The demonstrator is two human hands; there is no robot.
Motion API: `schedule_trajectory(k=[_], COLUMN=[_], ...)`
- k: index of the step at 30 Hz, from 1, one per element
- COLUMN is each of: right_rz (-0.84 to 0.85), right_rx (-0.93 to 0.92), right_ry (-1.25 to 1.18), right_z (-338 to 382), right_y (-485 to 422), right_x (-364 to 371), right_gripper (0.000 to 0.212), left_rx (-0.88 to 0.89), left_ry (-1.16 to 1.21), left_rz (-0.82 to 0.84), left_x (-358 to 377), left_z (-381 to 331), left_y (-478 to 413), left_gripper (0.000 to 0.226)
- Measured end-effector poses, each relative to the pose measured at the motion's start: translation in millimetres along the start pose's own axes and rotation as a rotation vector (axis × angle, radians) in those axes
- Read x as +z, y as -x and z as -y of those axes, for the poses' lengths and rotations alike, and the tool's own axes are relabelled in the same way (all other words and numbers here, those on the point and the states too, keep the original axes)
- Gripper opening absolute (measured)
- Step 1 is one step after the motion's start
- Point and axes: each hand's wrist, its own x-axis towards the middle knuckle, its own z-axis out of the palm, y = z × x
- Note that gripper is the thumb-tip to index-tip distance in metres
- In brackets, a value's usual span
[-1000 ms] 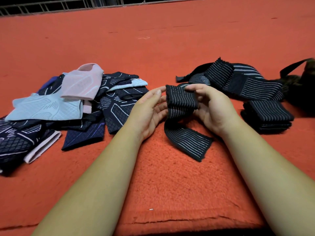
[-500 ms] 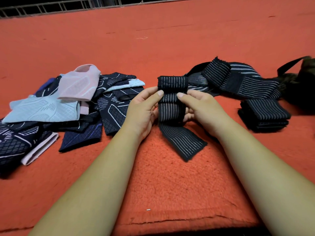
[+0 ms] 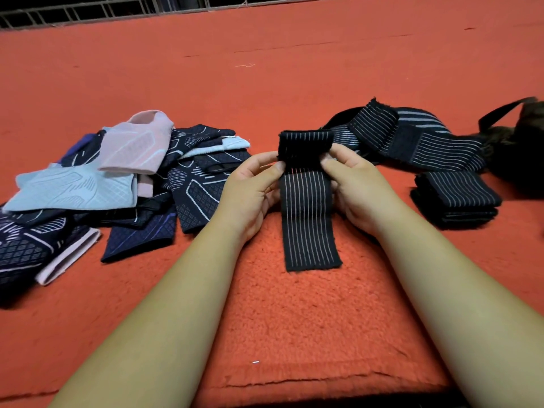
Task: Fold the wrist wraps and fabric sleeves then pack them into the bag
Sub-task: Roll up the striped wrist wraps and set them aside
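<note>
Sleeves (image 3: 97, 184), biggest pile, lie unfolded far left on the red carpet (image 3: 294, 69); bag (image 3: 521, 148) sits far right, nothing visibly packed. Loose wraps (image 3: 412, 136) wait behind one folded stack (image 3: 456, 198). Mid-fold wrist wrap (image 3: 307, 201) at centre: left hand (image 3: 253, 187) & right hand (image 3: 356, 184) fingers pinching its edges. Most work remains, imo; nothing blocks the way.

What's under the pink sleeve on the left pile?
The pink sleeve lies on top, overlapping a light blue sleeve and dark patterned sleeves. Anything deeper in the pile beneath it is covered, so I can't tell.
</note>
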Motion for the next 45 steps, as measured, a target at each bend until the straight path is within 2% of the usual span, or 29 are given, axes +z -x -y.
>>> schedule_trajectory(k=[1,5,7,9,13,15,19,21,23,25,26,28,30,35,41,45], right_rz=[0.006,0.047,0.033,-0.007,-0.050,-0.095,-0.108,-0.033,0.065,0.111,0.115,0.086,0.053,0.020,0.067,0.025], right_rx=[0.049,0.202,0.204,0.158,0.018,-0.041,-0.025,0.044,0.074,0.059,0.047,0.028,0.032,0.056,0.066,0.008], right_ry=[-0.025,-0.034,-0.017,-0.027,0.057,0.120,0.048,0.036,0.137,0.234,0.261,0.273,0.247,0.182,0.173,0.224], right_z=[3.3,8.2,8.2,4.7,-0.1,-1.2,-1.9,-3.3,-4.6,-6.1,-6.2,-7.1,-6.2,-8.9,-10.7,-8.8], right_y=[0.7,-2.0,-1.4,-2.1,-3.0,-3.3,-4.1,-3.3,-1.4,-0.6,-0.7,-1.9,-2.2,-5.9,-6.8,-6.0], right_x=[1.7,-2.3,-2.4,-3.1,-6.0,-7.2,-6.7,-5.4,-3.5,-4.5,-5.6,-8.0,-7.2,-5.2,-6.3,-5.9], right_gripper=[0.026,0.059,0.050,0.027,0.022,0.020,0.019,0.034,0.042,0.025,0.016,0.014,0.022,0.043,0.032,0.030], left_rx=[0.006,0.002,-0.004,0.005,-0.020,-0.051,-0.065,-0.056,-0.053,-0.053,-0.053,-0.053,-0.045,-0.019,-0.027,-0.041], left_ry=[0.015,0.043,0.045,0.037,0.050,-0.028,-0.196,-0.160,-0.085,-0.034,-0.021,-0.006,0.006,-0.005,0.005,-0.060], left_rz=[-0.002,-0.007,-0.012,-0.014,0.003,0.034,0.103,0.064,0.032,0.005,-0.004,-0.005,0.021,0.060,0.009,0.047], left_x=[-0.1,-0.2,-1.3,-2.1,0.2,1.5,1.2,0.9,-0.1,-0.9,-1.3,-1.5,-1.0,0.8,-1.2,2.3], left_z=[-0.2,-3.2,-4.1,-4.3,-2.7,-0.9,4.2,2.4,1.0,1.2,1.6,1.0,-0.9,-0.3,2.3,-0.6], left_y=[-0.2,0.7,0.5,-0.2,-2.1,-1.8,-0.5,-0.4,-0.4,-1.1,-1.6,-1.7,-0.4,1.6,-1.4,1.9], left_gripper=[0.022,0.024,0.028,0.031,0.025,0.023,0.010,0.009,0.008,0.009,0.012,0.024,0.029,0.025,0.034,0.039])
